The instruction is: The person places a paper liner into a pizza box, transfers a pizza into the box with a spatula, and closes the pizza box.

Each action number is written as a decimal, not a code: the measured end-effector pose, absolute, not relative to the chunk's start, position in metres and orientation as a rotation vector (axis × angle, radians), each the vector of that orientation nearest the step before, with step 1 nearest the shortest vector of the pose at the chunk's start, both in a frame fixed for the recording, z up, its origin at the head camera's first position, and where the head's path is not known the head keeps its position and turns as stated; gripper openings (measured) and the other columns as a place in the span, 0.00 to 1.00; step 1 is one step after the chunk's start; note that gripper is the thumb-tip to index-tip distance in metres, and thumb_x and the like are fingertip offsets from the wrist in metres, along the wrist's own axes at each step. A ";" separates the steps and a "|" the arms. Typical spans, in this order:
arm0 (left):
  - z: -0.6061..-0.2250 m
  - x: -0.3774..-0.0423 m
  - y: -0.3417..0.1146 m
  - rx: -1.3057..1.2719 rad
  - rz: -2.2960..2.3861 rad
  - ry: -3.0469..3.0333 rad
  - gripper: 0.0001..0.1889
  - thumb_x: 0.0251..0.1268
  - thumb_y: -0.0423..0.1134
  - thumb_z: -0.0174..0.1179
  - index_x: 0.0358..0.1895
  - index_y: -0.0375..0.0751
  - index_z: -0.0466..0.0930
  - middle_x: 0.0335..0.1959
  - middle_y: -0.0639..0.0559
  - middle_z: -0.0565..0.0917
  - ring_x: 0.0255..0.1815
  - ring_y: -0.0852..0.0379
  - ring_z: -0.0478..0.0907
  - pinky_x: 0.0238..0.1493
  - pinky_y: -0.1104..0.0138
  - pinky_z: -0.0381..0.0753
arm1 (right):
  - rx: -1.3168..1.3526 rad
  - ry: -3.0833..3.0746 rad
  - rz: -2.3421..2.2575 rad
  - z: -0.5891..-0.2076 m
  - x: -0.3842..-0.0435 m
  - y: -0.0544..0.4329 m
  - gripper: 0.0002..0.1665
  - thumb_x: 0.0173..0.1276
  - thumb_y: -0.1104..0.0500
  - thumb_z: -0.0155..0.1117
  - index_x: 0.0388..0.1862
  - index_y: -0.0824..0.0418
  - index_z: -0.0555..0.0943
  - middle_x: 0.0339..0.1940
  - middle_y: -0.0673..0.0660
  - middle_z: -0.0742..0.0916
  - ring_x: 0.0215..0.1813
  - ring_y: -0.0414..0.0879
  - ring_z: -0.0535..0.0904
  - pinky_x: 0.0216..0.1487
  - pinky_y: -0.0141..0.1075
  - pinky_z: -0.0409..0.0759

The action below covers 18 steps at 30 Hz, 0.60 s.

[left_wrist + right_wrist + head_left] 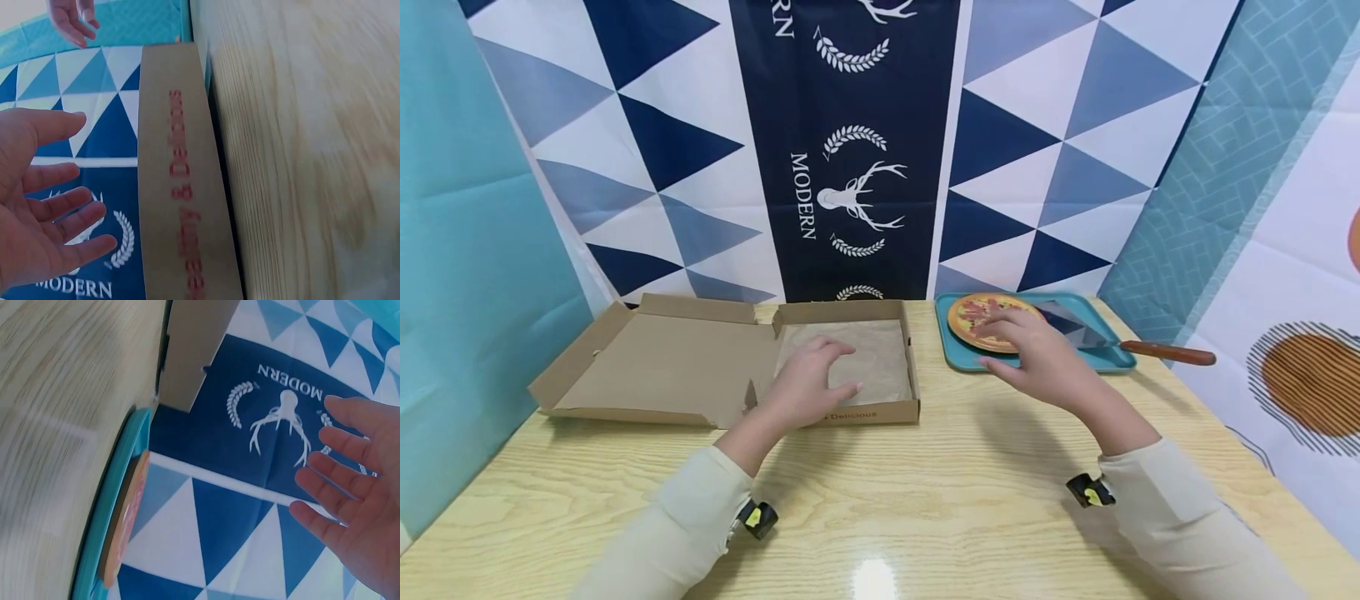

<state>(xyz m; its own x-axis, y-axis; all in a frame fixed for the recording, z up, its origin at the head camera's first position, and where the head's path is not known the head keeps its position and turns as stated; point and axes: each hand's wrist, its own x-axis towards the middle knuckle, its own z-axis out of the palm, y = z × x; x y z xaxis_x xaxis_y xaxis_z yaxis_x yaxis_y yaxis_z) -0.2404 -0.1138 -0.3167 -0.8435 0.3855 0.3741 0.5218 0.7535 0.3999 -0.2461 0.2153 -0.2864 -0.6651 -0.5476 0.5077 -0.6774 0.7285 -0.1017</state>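
In the head view, my left hand (808, 383) hovers over the near part of an unfolded cardboard pizza box (913, 367), its fingers relaxed and holding nothing. The left wrist view shows the box's side wall (178, 175) with red lettering, apart from that hand. My right hand (1037, 354) is raised in front of a round pizza (964, 321) on a teal tray (958, 357), fingers spread and nothing in them. A pizza server (1071, 329) with a wooden handle (1168, 352) lies across the tray's right side. In the right wrist view, the pizza (128, 519) appears edge-on, away from the fingers.
The box lid (655, 362) lies folded back to the left. A sheet of brown paper (880, 358) lines the box. The server's handle sticks out past the tray's right edge. Patterned cloth (865, 100) hangs behind the wooden table (880, 492).
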 end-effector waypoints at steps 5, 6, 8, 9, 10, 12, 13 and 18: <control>-0.318 -0.243 -0.094 -0.768 -0.754 -2.663 0.26 0.58 0.43 0.69 0.59 0.35 0.77 0.58 0.42 0.78 0.60 0.45 0.74 0.63 0.55 0.72 | 0.864 -2.516 0.379 -0.288 -0.244 0.229 0.22 0.61 0.59 0.73 0.51 0.68 0.81 0.51 0.64 0.83 0.55 0.61 0.76 0.54 0.57 0.76; -0.318 -0.243 -0.090 -0.775 -0.757 -2.664 0.27 0.58 0.43 0.69 0.59 0.36 0.77 0.58 0.42 0.78 0.60 0.45 0.74 0.63 0.55 0.72 | 0.853 -2.523 0.378 -0.288 -0.244 0.231 0.22 0.61 0.59 0.73 0.51 0.68 0.81 0.51 0.64 0.83 0.55 0.62 0.76 0.54 0.57 0.76; -0.318 -0.245 -0.082 -0.781 -0.771 -2.669 0.27 0.58 0.43 0.69 0.59 0.35 0.77 0.58 0.42 0.77 0.60 0.45 0.74 0.63 0.55 0.72 | 0.834 -2.528 0.375 -0.288 -0.244 0.236 0.22 0.61 0.59 0.73 0.51 0.68 0.81 0.51 0.64 0.83 0.56 0.62 0.76 0.54 0.58 0.75; -0.318 -0.245 -0.078 -0.782 -0.786 -2.673 0.27 0.58 0.43 0.69 0.60 0.35 0.77 0.58 0.42 0.77 0.60 0.45 0.74 0.63 0.55 0.72 | 0.828 -2.527 0.378 -0.288 -0.244 0.238 0.22 0.61 0.60 0.73 0.51 0.68 0.81 0.51 0.64 0.83 0.55 0.62 0.76 0.54 0.58 0.75; -0.317 -0.246 -0.074 -0.784 -0.794 -2.679 0.27 0.58 0.43 0.69 0.60 0.35 0.77 0.59 0.41 0.77 0.60 0.45 0.74 0.63 0.55 0.72 | 0.823 -2.522 0.376 -0.288 -0.244 0.240 0.21 0.61 0.60 0.73 0.51 0.68 0.81 0.51 0.64 0.83 0.55 0.61 0.76 0.53 0.58 0.76; -0.317 -0.248 -0.066 -0.785 -0.810 -2.689 0.27 0.59 0.44 0.69 0.60 0.35 0.77 0.59 0.41 0.76 0.61 0.45 0.73 0.63 0.55 0.72 | 0.821 -2.505 0.378 -0.288 -0.244 0.243 0.21 0.60 0.61 0.73 0.50 0.68 0.82 0.49 0.64 0.83 0.53 0.60 0.77 0.51 0.57 0.76; -0.317 -0.249 -0.063 -0.790 -0.810 -2.691 0.27 0.59 0.44 0.68 0.60 0.35 0.77 0.59 0.41 0.76 0.61 0.45 0.73 0.63 0.55 0.72 | 0.824 -2.494 0.380 -0.289 -0.244 0.244 0.20 0.59 0.62 0.74 0.50 0.68 0.82 0.48 0.63 0.83 0.52 0.60 0.77 0.50 0.56 0.77; -0.315 -0.252 -0.046 -0.805 -0.815 -2.716 0.27 0.61 0.45 0.67 0.62 0.37 0.76 0.61 0.42 0.76 0.63 0.46 0.72 0.64 0.56 0.71 | 0.811 -2.477 0.378 -0.289 -0.246 0.252 0.19 0.59 0.63 0.74 0.47 0.69 0.82 0.48 0.65 0.83 0.53 0.62 0.76 0.51 0.58 0.76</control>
<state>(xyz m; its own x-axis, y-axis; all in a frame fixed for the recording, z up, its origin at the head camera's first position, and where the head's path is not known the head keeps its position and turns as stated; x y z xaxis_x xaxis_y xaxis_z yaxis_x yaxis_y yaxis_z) -0.2516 -0.0455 -0.3145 -0.8334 0.4450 0.3276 0.5519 0.7009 0.4518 -0.2455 0.2517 -0.2893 -0.6961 -0.4728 0.5403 -0.6125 0.7837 -0.1034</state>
